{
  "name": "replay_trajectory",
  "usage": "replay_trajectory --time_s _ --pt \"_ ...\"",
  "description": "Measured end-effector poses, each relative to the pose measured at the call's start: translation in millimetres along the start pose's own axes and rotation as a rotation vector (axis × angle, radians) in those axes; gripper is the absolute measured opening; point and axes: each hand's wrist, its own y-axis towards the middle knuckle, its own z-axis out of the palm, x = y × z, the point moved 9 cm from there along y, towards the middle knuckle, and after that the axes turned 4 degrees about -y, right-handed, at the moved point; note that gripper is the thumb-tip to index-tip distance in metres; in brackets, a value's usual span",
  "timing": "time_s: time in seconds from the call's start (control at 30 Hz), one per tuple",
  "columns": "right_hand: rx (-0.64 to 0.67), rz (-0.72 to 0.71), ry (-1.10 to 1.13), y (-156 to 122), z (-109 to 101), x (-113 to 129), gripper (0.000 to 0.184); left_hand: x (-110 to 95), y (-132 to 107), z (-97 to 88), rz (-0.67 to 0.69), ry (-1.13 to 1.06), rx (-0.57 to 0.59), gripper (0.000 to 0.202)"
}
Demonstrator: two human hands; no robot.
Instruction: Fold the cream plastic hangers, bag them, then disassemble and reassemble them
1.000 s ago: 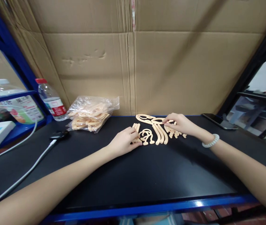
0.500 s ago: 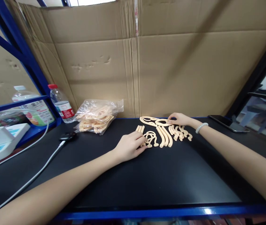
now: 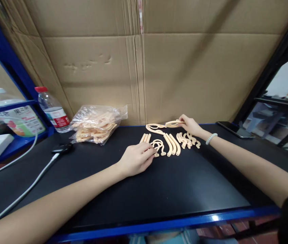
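My right hand [image 3: 190,124] pinches a cream oval ring [image 3: 173,123] at its right end, tilted up off the table at the back. A flat cream openwork piece [image 3: 156,130] lies just left of it. My left hand [image 3: 138,158] has its fingers closed at the left end of several cream arched pieces [image 3: 159,143]; its fingertips cover part of them. Short straight rods [image 3: 145,138] lie behind that hand. Between the hands are several long curved bars [image 3: 173,145], and to their right several small wavy pieces [image 3: 188,140].
A clear bag of cream parts [image 3: 95,123] lies at the back left, near a red-capped bottle [image 3: 54,110]. A white cable [image 3: 36,181] ends in a black plug [image 3: 62,148]. A phone [image 3: 235,130] lies at the back right. Cardboard [image 3: 95,67] walls the black table's back.
My right hand has raised the oval ring off the table and tilted it. My left hand stays by the arched pieces. The whole view has shifted slightly.
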Motion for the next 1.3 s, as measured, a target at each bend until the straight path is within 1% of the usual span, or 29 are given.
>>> replay_trajectory --time_s 0.07,0.13,0.23,0.33,0.43,0.47,0.57,0.6,0.67,0.7,0.73,0.8,0.83,0.87,0.9,0.93,1.0,1.03,1.07,1.1,1.13,1.2,1.27,1.3 --pt "-0.075 -0.011 0.017 -4 -18 11 0.010 1 1 -3.4 -0.028 -0.045 -0.040 0.015" --pt "-0.126 -0.028 0.034 -12 -34 28 0.010 5 2 -8.1 -0.108 -0.136 -0.092 0.015" --pt "-0.129 -0.083 0.080 -33 -47 64 0.012 10 4 -14.0 -0.270 -0.274 -0.149 0.018" --pt "-0.068 -0.210 0.183 -64 -45 110 0.012 10 5 -19.1 -0.400 -0.307 -0.176 0.026" --pt "0.008 -0.309 0.232 -92 -35 150 0.013 3 5 -17.7 -0.440 -0.291 -0.134 0.038" --pt "0.027 -0.335 0.245 -99 -31 161 0.013 0 5 -15.3 -0.430 -0.291 -0.110 0.036" --pt "0.067 -0.386 0.324 -112 -25 179 0.015 -8 4 -6.7 -0.351 -0.318 -0.063 0.017" --pt "0.077 -0.386 0.352 -113 -24 181 0.018 -10 3 -4.9 -0.326 -0.333 -0.066 0.014" --pt "0.117 -0.343 0.398 -113 -20 176 0.029 -11 1 -2.2 -0.304 -0.359 -0.074 0.012" --pt "0.159 -0.303 0.421 -112 -17 172 0.034 -10 0 -1.3 -0.318 -0.375 -0.079 0.011" --pt "0.222 -0.257 0.441 -111 -12 166 0.035 -7 -1 -1.1 -0.346 -0.393 -0.087 0.010" --pt "0.358 -0.192 0.460 -110 -2 157 0.024 -1 -4 -3.7 -0.429 -0.442 -0.128 0.007" --pt "0.401 -0.184 0.449 -110 0 154 0.017 2 -5 -6.7 -0.478 -0.471 -0.170 0.007" --pt "0.414 -0.189 0.422 -109 0 152 0.017 6 -7 -10.1 -0.526 -0.501 -0.221 0.008" --pt "0.395 -0.198 0.388 -108 -2 149 0.018 10 -10 -13.0 -0.574 -0.530 -0.273 0.010" --pt "0.344 -0.199 0.363 -105 -6 146 0.020 14 -13 -14.9 -0.618 -0.556 -0.318 0.013" --pt "0.189 -0.140 0.398 -98 -16 136 0.023 21 -18 -15.7 -0.685 -0.606 -0.380 0.017" --pt "0.112 -0.083 0.465 -96 -21 128 0.023 23 -19 -14.6 -0.703 -0.628 -0.389 0.019" --pt "0.052 -0.015 0.558 -95 -24 120 0.024 24 -20 -13.1 -0.710 -0.644 -0.383 0.020" --pt "0.022 0.052 0.662 -94 -23 113 0.025 25 -19 -10.8 -0.707 -0.654 -0.361 0.020" --pt "0.027 0.108 0.763 -95 -19 109 0.025 23 -17 -8.1 -0.689 -0.659 -0.320 0.019" --pt "0.104 0.164 0.917 -97 -8 109 0.026 16 -10 -2.6 -0.612 -0.663 -0.212 0.015" --pt "0.169 0.154 1.011 -100 -1 118 0.027 4 -1 1.0 -0.491 -0.700 -0.117 0.011" --pt "0.182 0.135 1.039 -101 0 123 0.028 -2 2 2.5 -0.433 -0.730 -0.076 0.010"
